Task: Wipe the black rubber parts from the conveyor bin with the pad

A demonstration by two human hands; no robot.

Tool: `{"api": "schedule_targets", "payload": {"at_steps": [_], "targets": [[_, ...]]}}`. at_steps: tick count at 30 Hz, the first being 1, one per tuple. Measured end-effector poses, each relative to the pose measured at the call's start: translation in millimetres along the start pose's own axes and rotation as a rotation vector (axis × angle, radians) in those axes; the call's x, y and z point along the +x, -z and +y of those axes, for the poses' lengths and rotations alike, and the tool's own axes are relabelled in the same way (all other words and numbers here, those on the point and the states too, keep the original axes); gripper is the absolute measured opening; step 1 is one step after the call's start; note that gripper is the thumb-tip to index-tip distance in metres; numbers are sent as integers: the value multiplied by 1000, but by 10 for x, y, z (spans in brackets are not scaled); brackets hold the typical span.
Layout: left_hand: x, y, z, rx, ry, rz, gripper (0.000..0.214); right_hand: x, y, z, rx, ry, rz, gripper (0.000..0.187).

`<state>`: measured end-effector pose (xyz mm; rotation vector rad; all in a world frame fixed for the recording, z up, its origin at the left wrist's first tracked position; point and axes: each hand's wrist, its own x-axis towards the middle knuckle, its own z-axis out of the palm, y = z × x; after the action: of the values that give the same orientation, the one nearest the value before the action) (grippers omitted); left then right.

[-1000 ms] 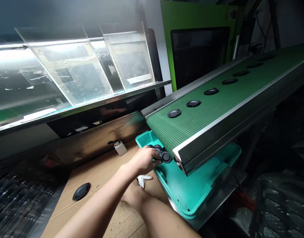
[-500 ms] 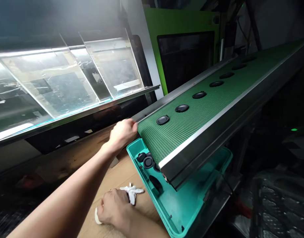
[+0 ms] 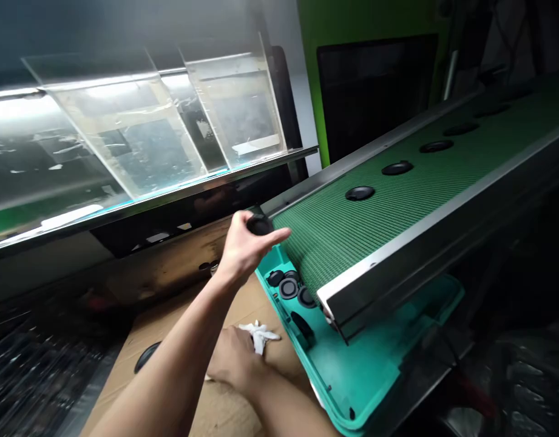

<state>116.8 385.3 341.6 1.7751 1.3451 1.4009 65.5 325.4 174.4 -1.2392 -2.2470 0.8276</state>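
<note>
My left hand (image 3: 245,246) is raised at the near end of the green conveyor belt (image 3: 397,212), with its fingers pinched on a round black cap (image 3: 260,226). More black caps (image 3: 360,193) lie in a row along the belt. Below the belt's end a teal tray (image 3: 374,364) holds several black caps (image 3: 288,288). My right hand (image 3: 233,363) rests on the cardboard sheet (image 3: 124,388) with its fingers curled, and a white cloth (image 3: 261,332) pokes out from it.
Another black cap (image 3: 145,358) lies on the cardboard at the left. Slanted clear plastic panels (image 3: 147,139) on a metal rail stand behind. A green machine (image 3: 311,60) with a dark window is at the belt's far side. Dark clutter fills the lower corners.
My left hand went from the caps in the tray up to the belt's end and now holds a black cap. The nearest cap is gone from the belt. My right hand stays by the cloth.
</note>
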Motion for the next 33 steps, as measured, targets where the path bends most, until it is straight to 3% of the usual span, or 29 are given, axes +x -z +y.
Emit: {"api": "schedule_targets", "payload": {"at_steps": [3,6,9,12,16,20,24,29,33], "targets": [[-575,594,-523,-328,270,93,51,-13,-32,-1,-51,31,69,30],[-1135,1055,-1066,-568,497,247,43,-24,-74,2,-53,17,59,32],[-1504,1344,-1429,-744,585,452,29,-33,-103,22,10,33,147,32],[-1650,1504,-1596,-836,580,551,17,-4,-114,35,122,21,326,33],[-1672,1611,-1685,-1003,585,506,13,51,-148,-24,377,4,467,41],[-1677,1608,-1721,-1255,615,435,20,15,-227,-115,531,77,381,48],[-1690,1525,-1706,-1318,599,329,28,-50,-257,-135,313,115,377,45],[-1694,1419,-1724,-1290,626,310,30,-72,-272,-159,28,19,364,43],[-1699,1366,-1775,-1306,642,283,32,-79,-335,-246,-123,48,279,46]]}}
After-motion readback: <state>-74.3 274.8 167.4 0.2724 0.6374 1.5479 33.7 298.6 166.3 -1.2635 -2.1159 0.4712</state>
